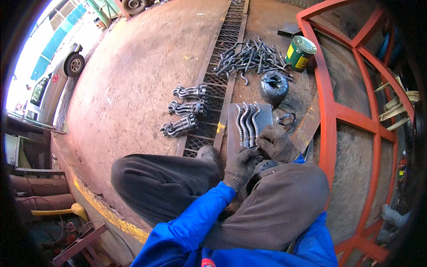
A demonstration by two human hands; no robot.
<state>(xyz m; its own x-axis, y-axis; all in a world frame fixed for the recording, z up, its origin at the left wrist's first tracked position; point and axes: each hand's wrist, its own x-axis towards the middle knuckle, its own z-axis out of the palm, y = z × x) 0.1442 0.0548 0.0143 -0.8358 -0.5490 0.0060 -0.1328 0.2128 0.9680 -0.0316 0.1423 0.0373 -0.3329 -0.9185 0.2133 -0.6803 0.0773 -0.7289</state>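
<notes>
The lower ends of the twisted rods (247, 122) vanish under the gloved left hand (240, 165) and right hand (276, 143) — what the fingers grip there cannot be told. The steel plate (266, 116) is partly covered by the hands. The white car (53, 80) is cut off at the frame's left rim — blurred too.
</notes>
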